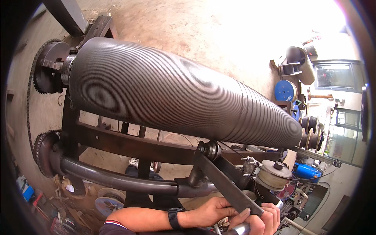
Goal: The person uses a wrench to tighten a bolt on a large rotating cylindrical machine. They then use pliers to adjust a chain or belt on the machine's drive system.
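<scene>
Dark steel makes up the flat bar (229, 184), which slants from a small grooved roller (212, 150) near the big ridged drum (172, 92) down to the person's hands, close together at its lower end. The right hand (259, 224) is clamped around that end; the left hand (207, 212), wearing a black watch (175, 218), meets its left edge, though whether it grips I cannot tell.

Tan flr (168, 25) carries dk metal frame (113, 141) w/ ribbed drum (168, 88) mtd on it, reel (106, 206) lower L.
</scene>
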`<state>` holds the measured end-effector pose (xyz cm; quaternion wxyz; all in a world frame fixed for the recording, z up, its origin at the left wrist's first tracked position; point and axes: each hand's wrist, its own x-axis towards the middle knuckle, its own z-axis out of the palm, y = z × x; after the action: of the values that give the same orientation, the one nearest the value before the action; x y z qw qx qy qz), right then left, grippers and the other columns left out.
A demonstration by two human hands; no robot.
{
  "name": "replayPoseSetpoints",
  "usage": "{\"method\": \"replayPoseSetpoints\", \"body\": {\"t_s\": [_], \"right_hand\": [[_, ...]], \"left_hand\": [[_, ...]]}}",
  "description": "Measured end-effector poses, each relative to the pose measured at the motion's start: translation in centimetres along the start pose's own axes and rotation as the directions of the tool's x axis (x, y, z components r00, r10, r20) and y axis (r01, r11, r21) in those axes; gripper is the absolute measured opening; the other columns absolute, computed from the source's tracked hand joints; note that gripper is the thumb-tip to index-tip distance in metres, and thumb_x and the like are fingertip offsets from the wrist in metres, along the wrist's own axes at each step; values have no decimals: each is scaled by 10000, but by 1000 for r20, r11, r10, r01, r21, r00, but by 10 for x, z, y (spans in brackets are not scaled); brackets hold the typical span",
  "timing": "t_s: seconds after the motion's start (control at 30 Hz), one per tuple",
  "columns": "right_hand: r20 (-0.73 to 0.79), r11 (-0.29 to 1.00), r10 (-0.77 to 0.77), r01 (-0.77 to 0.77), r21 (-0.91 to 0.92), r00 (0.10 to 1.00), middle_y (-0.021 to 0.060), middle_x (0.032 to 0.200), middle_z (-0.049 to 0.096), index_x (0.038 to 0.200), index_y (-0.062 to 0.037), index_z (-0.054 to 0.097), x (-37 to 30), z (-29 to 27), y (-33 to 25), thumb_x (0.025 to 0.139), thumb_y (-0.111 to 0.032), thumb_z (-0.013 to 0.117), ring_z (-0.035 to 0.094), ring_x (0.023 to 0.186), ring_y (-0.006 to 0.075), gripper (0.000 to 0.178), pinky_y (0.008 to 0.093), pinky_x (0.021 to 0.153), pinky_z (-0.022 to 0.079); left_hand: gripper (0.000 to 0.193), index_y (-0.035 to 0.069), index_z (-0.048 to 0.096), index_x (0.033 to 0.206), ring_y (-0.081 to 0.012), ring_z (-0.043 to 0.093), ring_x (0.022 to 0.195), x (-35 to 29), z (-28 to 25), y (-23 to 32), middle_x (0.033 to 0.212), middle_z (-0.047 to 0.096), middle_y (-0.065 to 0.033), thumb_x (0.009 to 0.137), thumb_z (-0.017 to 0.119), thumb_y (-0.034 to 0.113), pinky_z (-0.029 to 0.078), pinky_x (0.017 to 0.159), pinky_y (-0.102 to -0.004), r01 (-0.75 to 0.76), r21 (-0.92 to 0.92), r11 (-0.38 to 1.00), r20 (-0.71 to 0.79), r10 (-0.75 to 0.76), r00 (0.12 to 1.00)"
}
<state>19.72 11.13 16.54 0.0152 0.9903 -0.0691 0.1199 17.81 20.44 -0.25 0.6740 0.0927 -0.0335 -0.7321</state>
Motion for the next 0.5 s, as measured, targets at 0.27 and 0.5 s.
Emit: {"method": "replayPoseSetpoints", "body": {"t_s": [0.27,0.5], "right_hand": [[-53,1000,10,-11,-11,999,134,621,579,766,-38,568,2,6,-3,802,15,718,608,527,280,163,412,540,572],[42,997,73,-71,-40,996,130,652,593,797,-47,574,4,2,-8,813,7,717,611,550,286,153,438,577,576]], "left_hand": [[269,-31,688,1258,-86,648,989,2,-2,-10,1107,733,-29,1065,619,145,549,866,-246,49,-109,993,31,-46,998],[252,-22,709,1222,-92,653,963,2,-4,-11,1072,737,-23,1050,643,151,554,847,-263,23,-25,999,41,-22,999]]}}
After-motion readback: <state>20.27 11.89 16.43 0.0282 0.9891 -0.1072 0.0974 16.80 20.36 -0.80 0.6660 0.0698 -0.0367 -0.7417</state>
